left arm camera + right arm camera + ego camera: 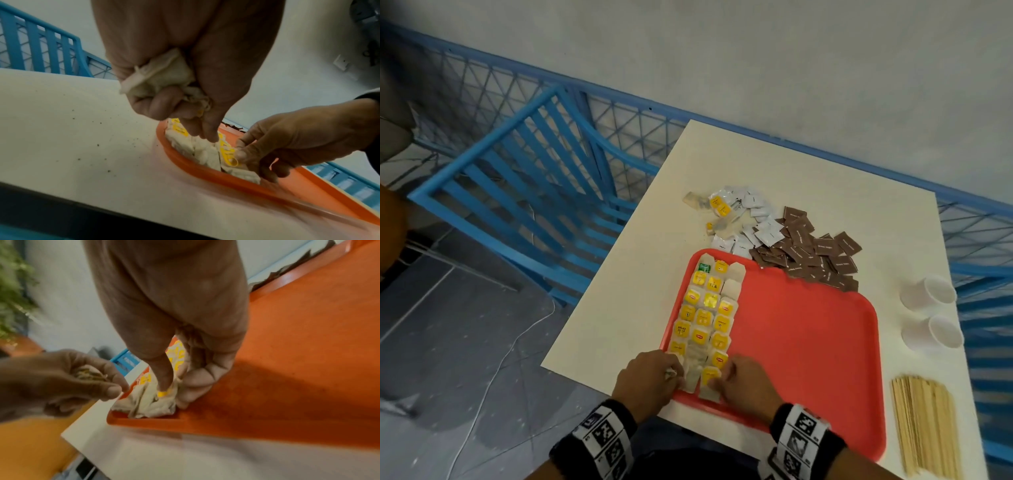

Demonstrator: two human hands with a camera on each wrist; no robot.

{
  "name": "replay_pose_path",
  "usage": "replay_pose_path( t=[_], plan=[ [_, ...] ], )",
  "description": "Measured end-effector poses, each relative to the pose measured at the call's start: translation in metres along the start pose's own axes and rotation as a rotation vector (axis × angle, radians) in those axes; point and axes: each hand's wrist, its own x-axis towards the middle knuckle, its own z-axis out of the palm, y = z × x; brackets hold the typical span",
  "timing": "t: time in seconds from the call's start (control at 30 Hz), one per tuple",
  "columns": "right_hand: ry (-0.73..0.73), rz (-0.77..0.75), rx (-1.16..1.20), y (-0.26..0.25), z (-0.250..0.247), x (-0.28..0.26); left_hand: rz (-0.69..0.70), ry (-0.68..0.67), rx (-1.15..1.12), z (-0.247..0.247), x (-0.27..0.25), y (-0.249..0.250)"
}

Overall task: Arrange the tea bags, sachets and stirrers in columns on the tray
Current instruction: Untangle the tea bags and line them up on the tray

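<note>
The left hand (645, 377) clutches spare tea bags (164, 76); the right hand (743, 380) pinches one tea bag (710, 383) under its fingertips on the tray (808, 329); best flatten it square, touching its neighbours

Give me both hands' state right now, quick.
Left hand: closed around spare tea bags.
Right hand: fingers pinching a tea bag at the tray's near edge.

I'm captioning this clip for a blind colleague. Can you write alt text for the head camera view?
Two hands, left hand and right hand, set tea bags in columns at the left side of a red tray on a white table. Beyond the tray lie loose sachets; stirrers and two paper cups lie to its right.
</note>
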Motion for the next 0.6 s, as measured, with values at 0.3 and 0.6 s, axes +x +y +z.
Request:
replay_pose_path(
  t=[0.3,0.6],
  plan=[
    [-0.107,-0.168,-0.301,0.006,-0.001,-0.007,-0.017,0.026,-0.168,0.0,0.003,-0.001],
    [-0.125,-0.177,-0.295,-0.001,-0.006,-0.007,-0.157,-0.101,-0.98,-0.038,0.005,0.039]
  ],
)
